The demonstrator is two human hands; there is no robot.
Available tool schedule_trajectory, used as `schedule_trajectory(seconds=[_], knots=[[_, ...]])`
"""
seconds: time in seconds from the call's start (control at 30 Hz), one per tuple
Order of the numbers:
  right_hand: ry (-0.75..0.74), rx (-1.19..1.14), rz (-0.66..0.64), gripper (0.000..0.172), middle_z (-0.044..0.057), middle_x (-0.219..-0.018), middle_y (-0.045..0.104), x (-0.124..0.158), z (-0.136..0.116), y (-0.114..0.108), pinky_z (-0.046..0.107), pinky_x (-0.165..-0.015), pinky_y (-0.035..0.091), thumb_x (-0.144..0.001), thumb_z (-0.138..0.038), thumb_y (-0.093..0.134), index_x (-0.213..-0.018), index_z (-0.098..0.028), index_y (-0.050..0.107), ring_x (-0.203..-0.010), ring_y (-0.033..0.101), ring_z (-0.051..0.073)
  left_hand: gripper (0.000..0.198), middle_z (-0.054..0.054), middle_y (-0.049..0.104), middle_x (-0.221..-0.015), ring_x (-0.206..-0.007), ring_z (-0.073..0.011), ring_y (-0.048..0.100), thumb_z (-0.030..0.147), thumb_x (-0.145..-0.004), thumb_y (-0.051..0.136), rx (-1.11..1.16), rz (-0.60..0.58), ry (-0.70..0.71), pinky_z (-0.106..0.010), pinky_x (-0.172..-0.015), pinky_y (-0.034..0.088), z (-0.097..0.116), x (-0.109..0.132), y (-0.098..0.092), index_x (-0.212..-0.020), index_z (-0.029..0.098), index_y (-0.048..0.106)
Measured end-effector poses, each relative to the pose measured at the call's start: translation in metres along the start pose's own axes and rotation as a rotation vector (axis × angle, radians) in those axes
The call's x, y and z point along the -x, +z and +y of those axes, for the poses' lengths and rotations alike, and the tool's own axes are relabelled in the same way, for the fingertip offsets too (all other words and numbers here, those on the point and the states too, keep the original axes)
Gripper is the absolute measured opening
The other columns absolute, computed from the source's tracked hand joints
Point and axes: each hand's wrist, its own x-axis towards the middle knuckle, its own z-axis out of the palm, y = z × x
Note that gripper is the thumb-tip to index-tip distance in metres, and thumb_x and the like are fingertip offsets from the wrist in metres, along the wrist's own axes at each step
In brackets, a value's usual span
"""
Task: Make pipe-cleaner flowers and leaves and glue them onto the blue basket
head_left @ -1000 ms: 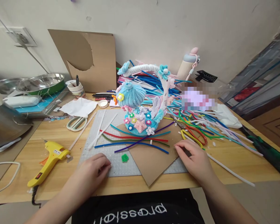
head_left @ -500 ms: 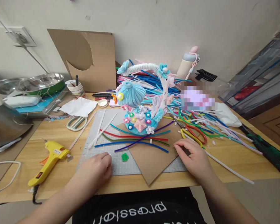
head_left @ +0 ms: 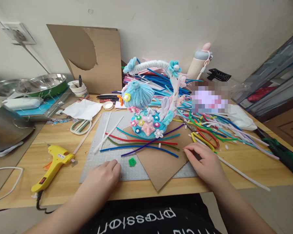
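My left hand (head_left: 106, 175) rests loosely curled on the front left of the grey cutting mat (head_left: 92, 165), with no object showing in it. A small green pipe-cleaner flower (head_left: 132, 162) lies just right of it. My right hand (head_left: 202, 161) is closed, thumb and fingertips together at the right edge of a cardboard piece (head_left: 158, 172); nothing shows between them. Blue, red, green and purple pipe cleaners (head_left: 139, 148) lie across mat and cardboard. Behind them stands a blue, flower-covered pipe-cleaner ornament (head_left: 148, 126) with a white arched stem (head_left: 151, 66) and a hanging blue shell-like part (head_left: 138, 94).
A yellow glue gun (head_left: 52, 165) lies at left, near pale-handled scissors (head_left: 81, 126) and white tissue (head_left: 83, 109). Orange-and-yellow-handled pliers (head_left: 205, 138) lie beyond my right hand. A heap of pipe cleaners (head_left: 158, 84), a bottle (head_left: 197, 65) and upright cardboard (head_left: 107, 58) stand behind.
The view has shifted slightly. Both hands stay in about the same places beside the mat and cardboard, and nothing has been picked up or put down.
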Motion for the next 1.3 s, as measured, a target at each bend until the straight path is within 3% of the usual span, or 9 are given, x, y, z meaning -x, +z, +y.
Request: schedule_trajectory(seconds=[0.17,0.37,0.77,1.3], knots=[[0.004,-0.016,-0.013,0.013,0.003,-0.082,0.064,0.0,0.0,0.0,0.034,-0.074,0.044,-0.088,-0.027,0.052,-0.079,-0.022,0.06,-0.08,0.059,0.021,0.022,-0.006,0.058,-0.076,-0.068,-0.0195,0.057,0.005,-0.084,0.038,0.004,0.111,0.013,-0.031,-0.059,0.047,-0.002,0.01,0.014,-0.074,0.017,0.052],[0.008,-0.022,-0.025,0.014,0.004,-0.082,0.064,-0.001,-0.001,-0.001,0.034,-0.073,0.044,-0.088,-0.027,0.051,-0.079,-0.021,0.06,-0.079,0.058,0.021,0.018,-0.004,0.055,-0.076,-0.072,-0.0178,0.055,0.014,-0.09,0.039,0.175,0.344,-0.024,-0.031,-0.067,0.047,0.0,0.016,0.025,-0.076,0.018,0.05],[0.026,-0.013,-0.023,0.013,0.003,-0.082,0.063,-0.001,0.0,-0.002,0.032,-0.071,0.043,-0.088,-0.027,0.052,-0.079,-0.021,0.06,-0.08,0.058,0.02,0.011,-0.005,0.057,-0.081,-0.075,-0.0168,0.056,0.015,-0.09,0.046,0.307,0.533,0.038,-0.03,-0.069,0.048,0.001,0.019,0.035,-0.081,0.017,0.053],[0.018,-0.025,-0.032,0.012,0.003,-0.083,0.063,-0.001,0.0,0.0,0.032,-0.073,0.042,-0.087,-0.026,0.052,-0.08,-0.021,0.06,-0.079,0.057,0.02,0.009,-0.006,0.056,-0.087,-0.079,-0.0166,0.055,0.013,-0.091,0.043,0.369,0.465,0.062,-0.031,-0.071,0.049,-0.001,0.023,0.038,-0.087,0.017,0.051]])
